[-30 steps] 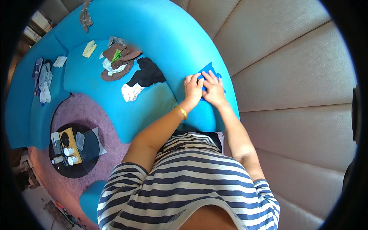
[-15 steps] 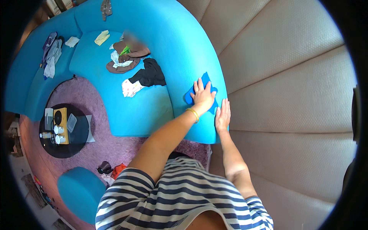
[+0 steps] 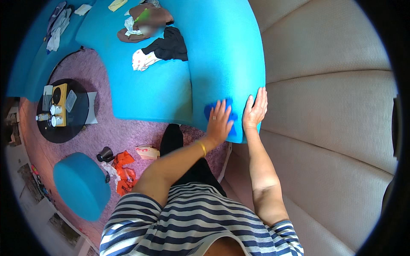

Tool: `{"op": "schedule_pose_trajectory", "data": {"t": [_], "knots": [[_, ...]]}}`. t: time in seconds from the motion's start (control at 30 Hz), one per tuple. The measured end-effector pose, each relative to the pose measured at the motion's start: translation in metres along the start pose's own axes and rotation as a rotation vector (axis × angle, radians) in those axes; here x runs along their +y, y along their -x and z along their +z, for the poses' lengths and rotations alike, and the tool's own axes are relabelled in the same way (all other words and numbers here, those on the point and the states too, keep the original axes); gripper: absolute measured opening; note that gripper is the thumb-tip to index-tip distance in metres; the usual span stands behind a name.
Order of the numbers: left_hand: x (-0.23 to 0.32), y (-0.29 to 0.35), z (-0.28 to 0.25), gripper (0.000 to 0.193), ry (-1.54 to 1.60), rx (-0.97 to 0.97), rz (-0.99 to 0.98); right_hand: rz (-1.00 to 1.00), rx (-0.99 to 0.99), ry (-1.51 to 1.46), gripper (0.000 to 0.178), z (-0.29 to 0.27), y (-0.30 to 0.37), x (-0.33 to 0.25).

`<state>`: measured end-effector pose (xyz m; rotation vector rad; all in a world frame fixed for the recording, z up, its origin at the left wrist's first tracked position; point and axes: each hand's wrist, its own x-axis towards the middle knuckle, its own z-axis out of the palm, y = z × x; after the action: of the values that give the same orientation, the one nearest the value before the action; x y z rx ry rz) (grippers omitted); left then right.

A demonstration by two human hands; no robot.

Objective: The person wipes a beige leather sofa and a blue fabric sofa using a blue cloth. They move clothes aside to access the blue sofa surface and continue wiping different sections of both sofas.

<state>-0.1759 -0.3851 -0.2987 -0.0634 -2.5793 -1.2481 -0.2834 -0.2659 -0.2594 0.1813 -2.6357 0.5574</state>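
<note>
My left hand [image 3: 218, 120] lies with fingers spread over a dark blue cloth [image 3: 229, 103], pressing it against the rounded top of the turquoise sofa [image 3: 226, 55] near its end. Parts of the cloth show around the fingers; the rest is covered by the palm. A yellow bracelet [image 3: 202, 148] circles my left wrist. Beside it, my right hand [image 3: 255, 111] rests flat and open on the sofa's outer edge, next to the beige padded wall [image 3: 320, 102], and holds nothing.
A black garment [image 3: 173, 45], a white patterned cloth [image 3: 144, 59] and brown clothing [image 3: 160, 15] lie on the seat. At left stand a round black table [image 3: 64, 134] with cups and a turquoise stool [image 3: 81, 187]. Red-orange bags [image 3: 124, 170] and a dark cup [image 3: 105, 154] are on the purple carpet [image 3: 100, 102].
My left hand has slid the blue cloth nearer to me, toward the sofa's end. My right hand stays on the edge. The view has shifted, showing more carpet and my leg.
</note>
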Motion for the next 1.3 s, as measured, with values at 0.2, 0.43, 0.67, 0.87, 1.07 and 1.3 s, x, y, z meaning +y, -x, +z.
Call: {"op": "schedule_pose_trajectory", "data": {"t": [0.2, 0.43, 0.67, 0.87, 1.07, 1.3], "knots": [[0.028, 0.035, 0.017, 0.061, 0.039, 0.096, -0.054, -0.006, 0.007, 0.025, 0.05, 0.003, 0.0, 0.004], [-0.015, -0.078, 0.012, 0.05, 0.112, 0.402, -0.117, -0.021, 0.029, 0.029, 0.05, 0.003, 0.0, -0.005], [-0.031, -0.073, 0.024, 0.051, 0.116, 0.417, -0.472, -0.045, 0.059, 0.045, 0.05, 0.005, -0.002, -0.004], [-0.002, 0.008, 0.025, 0.048, 0.193, 0.3, -0.286, -0.035, 0.056, 0.065, 0.051, 0.007, 0.0, 0.0], [0.03, 0.049, 0.028, 0.052, 0.028, 0.252, -0.228, -0.046, 0.071, 0.096, 0.051, 0.012, 0.0, 0.01], [-0.045, -0.016, 0.047, 0.038, 0.242, 0.378, -0.587, -0.023, 0.051, 0.083, 0.052, 0.009, -0.001, 0.015]]}}
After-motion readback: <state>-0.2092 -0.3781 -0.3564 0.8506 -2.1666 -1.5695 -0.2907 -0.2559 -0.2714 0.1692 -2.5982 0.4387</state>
